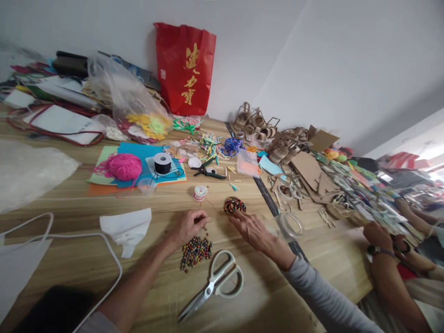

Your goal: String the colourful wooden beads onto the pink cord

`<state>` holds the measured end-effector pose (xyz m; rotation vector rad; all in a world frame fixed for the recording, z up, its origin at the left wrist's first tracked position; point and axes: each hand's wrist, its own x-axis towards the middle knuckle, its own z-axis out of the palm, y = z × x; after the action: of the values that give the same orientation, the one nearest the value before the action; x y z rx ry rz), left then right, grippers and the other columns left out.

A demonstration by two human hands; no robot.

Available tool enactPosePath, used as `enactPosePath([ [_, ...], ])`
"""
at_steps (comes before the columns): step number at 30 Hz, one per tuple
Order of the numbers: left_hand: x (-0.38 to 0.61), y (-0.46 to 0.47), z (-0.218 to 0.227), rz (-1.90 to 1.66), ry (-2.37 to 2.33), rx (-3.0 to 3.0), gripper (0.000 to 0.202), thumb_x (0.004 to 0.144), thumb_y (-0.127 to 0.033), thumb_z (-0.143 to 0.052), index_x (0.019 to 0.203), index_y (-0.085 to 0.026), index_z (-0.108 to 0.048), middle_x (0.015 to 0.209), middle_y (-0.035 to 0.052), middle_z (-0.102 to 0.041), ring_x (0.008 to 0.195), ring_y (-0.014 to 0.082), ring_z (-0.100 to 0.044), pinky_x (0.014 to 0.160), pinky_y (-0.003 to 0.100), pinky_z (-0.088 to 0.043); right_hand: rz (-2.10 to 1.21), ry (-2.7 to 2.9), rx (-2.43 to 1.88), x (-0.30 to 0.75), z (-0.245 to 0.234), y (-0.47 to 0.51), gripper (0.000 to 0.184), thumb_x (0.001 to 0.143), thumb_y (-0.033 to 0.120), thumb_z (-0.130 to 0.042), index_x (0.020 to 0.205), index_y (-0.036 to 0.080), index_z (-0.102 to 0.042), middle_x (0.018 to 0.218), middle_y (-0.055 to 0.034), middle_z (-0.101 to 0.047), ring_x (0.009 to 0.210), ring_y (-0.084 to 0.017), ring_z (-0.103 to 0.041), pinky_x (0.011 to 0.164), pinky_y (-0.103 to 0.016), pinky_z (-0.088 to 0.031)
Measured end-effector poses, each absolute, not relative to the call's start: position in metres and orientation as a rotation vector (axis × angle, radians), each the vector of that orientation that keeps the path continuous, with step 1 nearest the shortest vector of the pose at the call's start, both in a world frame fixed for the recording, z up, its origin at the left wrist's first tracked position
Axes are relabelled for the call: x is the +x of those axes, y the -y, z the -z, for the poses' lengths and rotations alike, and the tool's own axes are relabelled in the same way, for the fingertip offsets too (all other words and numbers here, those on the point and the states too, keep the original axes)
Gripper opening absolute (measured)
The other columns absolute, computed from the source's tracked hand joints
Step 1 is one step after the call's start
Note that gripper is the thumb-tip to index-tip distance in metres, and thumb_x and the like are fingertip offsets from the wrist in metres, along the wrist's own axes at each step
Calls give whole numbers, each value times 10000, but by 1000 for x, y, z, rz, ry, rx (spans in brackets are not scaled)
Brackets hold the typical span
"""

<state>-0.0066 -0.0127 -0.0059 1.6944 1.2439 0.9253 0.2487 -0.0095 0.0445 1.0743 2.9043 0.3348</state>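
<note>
While your left hand (pixel 190 225) is just beyond the loose beads (pixel 196 252) on the counter (pixel 272 296), its grip is pressed together, around what you cannot tell. The small spool (pixel 200 193) stands past it, and the scissors (pixel 209 290) lie nearer you. Farther right, your right hand (pixel 250 231) touches the beaded coil (pixel 235 204), its grip too hidden to tell.

Desk (pixel 159 289): beads (pixel 196 252) nearside of left hand (pixel 189 225), scissors (pixel 210 287) nearer, to their right. Coil (pixel 236 200) at right hand (pixel 253 233). Spool (pixel 200 194) behind left hand, pliers (pixel 208 172) behind that. Yarn (pixel 125 167) on paper (pixel 148 150), left rear; bag (pixel 180 60) behind, by wall (pixel 249 51). Cardboard (pixel 307 170) right, baskets (pixel 258 120) beyond.
</note>
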Motion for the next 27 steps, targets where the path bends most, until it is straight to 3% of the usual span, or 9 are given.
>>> enactPosePath([
  [3,-7,13,7,-926,-1244,1706,304,863,-396,-470,719,-164,-604,634,5,-655,606,144,-590,599,223,-413,-416,-3004,882,250,-42,5,481,913,34,-338,1358,190,-431,1354,-134,-507,1193,-251,-500,912,-375,-430],
  [9,-6,12,6,-951,-1263,1685,310,856,-400,-467,710,-161,-599,617,11,-643,598,149,-580,601,236,-419,-356,-3006,903,245,-22,-15,379,909,59,-388,1252,156,-518,1236,-150,-581,1075,-256,-564,840,-393,-466],
  [13,-5,13,3,-959,-1262,1675,307,846,-400,-471,697,-161,-594,606,7,-630,584,143,-559,585,232,-408,3,-2983,971,224,-31,-24,228,909,61,-401,946,168,-598,967,-91,-622,734,-158,-587,645,-277,-473],
  [15,-5,13,1,-979,-1252,1654,305,836,-399,-477,677,-163,-587,597,3,-618,580,141,-544,580,231,-404,238,-3089,1022,211,-41,-26,182,931,111,-405,867,163,-567,932,-78,-599,722,-138,-569,626,-248,-466],
  [17,-5,14,-2,-1002,-1250,1621,308,829,-396,-479,652,-163,-576,586,0,-607,570,136,-527,576,231,-399,632,-3244,1029,200,-49,-26,136,930,149,-431,850,165,-539,966,-79,-598,804,-142,-577,692,-257,-480],
  [19,-5,14,-4,-1035,-1260,1586,303,822,-391,-486,639,-163,-568,577,-6,-596,561,130,-514,573,229,-394,1100,-3179,1086,193,-54,-25,101,926,187,-460,852,162,-525,1017,-91,-601,745,-118,-579,630,-232,-480],
  [22,-5,13,-5,-1096,-1266,1541,277,816,-372,-502,653,-161,-573,583,-7,-594,573,131,-523,585,232,-409,1670,-2924,1161,187,-56,-26,120,936,274,-476,904,164,-511,897,-65,-626,663,-105,-581,531,-199,-457],
  [24,-5,13,-4,-1131,-1255,1506,231,812,-347,-513,703,-157,-589,608,-2,-606,598,139,-548,600,237,-430,1853,-2834,1184,184,-56,-26,170,930,331,-496,903,163,-507,783,-36,-618,645,-109,-579,519,-196,-454],
  [27,-5,13,-2,-1150,-1257,1484,221,803,-320,-541,910,-145,-623,683,11,-641,646,152,-579,623,244,-456,1843,-2827,1218,179,-58,-23,208,915,355,-523,864,154,-524,705,-15,-604,606,-100,-555,519,-195,-443],
])
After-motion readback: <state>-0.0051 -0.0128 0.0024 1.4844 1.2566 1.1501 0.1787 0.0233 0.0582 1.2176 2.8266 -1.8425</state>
